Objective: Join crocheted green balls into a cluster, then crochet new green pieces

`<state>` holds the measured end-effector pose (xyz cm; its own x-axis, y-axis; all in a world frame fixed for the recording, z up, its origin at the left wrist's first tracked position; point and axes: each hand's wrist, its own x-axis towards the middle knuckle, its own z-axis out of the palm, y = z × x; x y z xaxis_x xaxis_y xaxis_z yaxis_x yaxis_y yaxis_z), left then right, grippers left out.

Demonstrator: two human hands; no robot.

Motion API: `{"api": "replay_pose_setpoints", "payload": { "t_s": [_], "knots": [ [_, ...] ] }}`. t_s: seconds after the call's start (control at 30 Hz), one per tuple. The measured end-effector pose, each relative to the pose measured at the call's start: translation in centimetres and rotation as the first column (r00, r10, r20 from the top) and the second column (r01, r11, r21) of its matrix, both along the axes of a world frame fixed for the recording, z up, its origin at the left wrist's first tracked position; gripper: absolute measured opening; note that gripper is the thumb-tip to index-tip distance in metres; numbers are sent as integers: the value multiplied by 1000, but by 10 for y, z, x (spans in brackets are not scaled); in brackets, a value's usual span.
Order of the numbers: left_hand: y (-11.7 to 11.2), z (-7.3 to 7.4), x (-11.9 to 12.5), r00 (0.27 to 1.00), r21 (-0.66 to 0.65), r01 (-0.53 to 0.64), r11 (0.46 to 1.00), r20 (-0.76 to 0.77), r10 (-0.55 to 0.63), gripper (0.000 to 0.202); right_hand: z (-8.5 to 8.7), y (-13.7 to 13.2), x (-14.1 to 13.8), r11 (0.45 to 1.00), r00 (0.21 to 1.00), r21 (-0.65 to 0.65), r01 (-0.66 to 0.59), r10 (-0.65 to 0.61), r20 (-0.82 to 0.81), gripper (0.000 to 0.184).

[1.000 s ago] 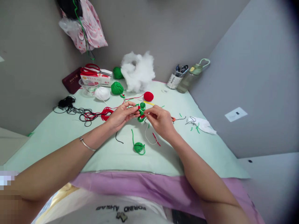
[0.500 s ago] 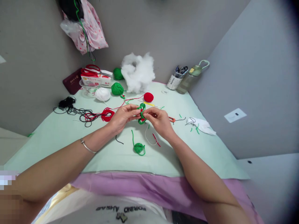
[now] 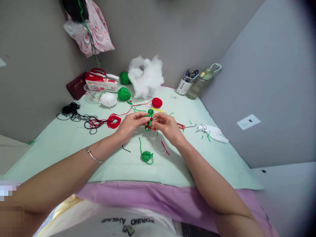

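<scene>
Over the middle of the table I hold a small green crochet piece (image 3: 148, 128) with red and white parts. My left hand (image 3: 130, 126) pinches it from the left between thumb and fingers. On its right side my right hand (image 3: 167, 127) is closed, fingertips pressed against the piece; whether a needle is in them is too small to tell. A white yarn strand (image 3: 154, 142) hangs in a loop below my right hand. Closer to me lies a small round green crochet piece (image 3: 146, 156) with a dark line across it and loose tails.
Behind my hands are a red yarn ball (image 3: 157, 102), green yarn ball (image 3: 123, 94), white yarn ball (image 3: 108, 99) and white stuffing (image 3: 145, 77). Tangled black yarn (image 3: 71, 108) lies left. Red scissors (image 3: 96, 75) rest on a box. A bottle (image 3: 199, 84) stands back right.
My fingers have shifted slightly on the crochet piece, and it is turned a little. My right fingertips have moved closer in against it. The things on the table stay put.
</scene>
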<state>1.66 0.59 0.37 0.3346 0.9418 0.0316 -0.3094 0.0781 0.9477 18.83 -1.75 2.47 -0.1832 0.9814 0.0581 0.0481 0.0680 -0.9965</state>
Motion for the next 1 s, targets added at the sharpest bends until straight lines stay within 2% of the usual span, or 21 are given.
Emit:
{"api": "replay_pose_setpoints", "payload": {
  "t_s": [0.1,0.2,0.33,0.47,0.57,0.67,0.73,0.8,0.9,1.0],
  "knots": [
    [1,0,-1,996,5,91,996,-27,-90,22,-1,-1,-1,998,999,63,24,-22,-30,28],
    [2,1,-3,990,-10,138,990,-25,-138,21,2,1,2,996,1000,94,11,-13,27,25],
    [2,1,-5,978,-51,193,980,-65,-196,23,9,3,13,991,995,124,59,-69,78,25],
    [0,1,-5,944,-96,289,953,-137,-300,28,13,1,15,999,998,-6,-39,39,47,31],
    [-1,1,-4,931,-124,334,934,-110,-347,29,12,3,13,994,997,-82,-78,77,-20,30],
    [-1,0,-3,935,-134,342,930,-49,-351,26,9,13,20,994,986,-65,82,-91,-142,28],
    [-2,0,-2,936,-152,343,927,-34,-351,26,7,21,30,969,937,-93,227,-244,-249,32],
    [-3,0,-2,931,-175,356,918,-24,-365,27,5,27,40,955,909,-126,267,-293,-296,36],
    [-3,3,-2,935,-182,352,918,33,-352,27,-1,30,44,970,949,-114,213,-234,-210,39],
    [0,7,-4,959,-184,281,942,96,-268,27,-14,31,38,988,989,-17,151,-151,-4,33]
  ]
}}
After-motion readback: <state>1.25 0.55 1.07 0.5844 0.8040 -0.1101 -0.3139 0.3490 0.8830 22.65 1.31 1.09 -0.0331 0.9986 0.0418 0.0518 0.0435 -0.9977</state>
